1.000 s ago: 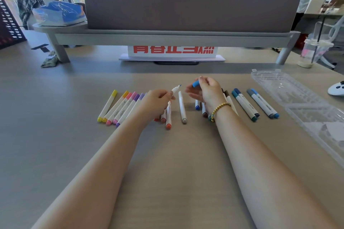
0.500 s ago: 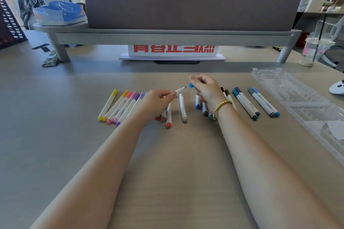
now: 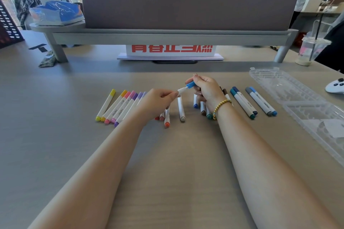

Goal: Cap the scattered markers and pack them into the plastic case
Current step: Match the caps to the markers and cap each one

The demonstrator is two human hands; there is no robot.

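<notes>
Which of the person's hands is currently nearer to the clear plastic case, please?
Right. The right hand, pinching the blue cap, is closer to the plastic case; the left hand is farther away, beyond it.

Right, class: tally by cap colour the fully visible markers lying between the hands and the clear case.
Teal marker: 1
Dark blue marker: 1
Grey marker: 1
Light blue marker: 1
Total: 4

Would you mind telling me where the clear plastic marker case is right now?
In the head view the clear plastic marker case lies open at the right edge of the wooden table, just right of the grey and blue markers.
</notes>
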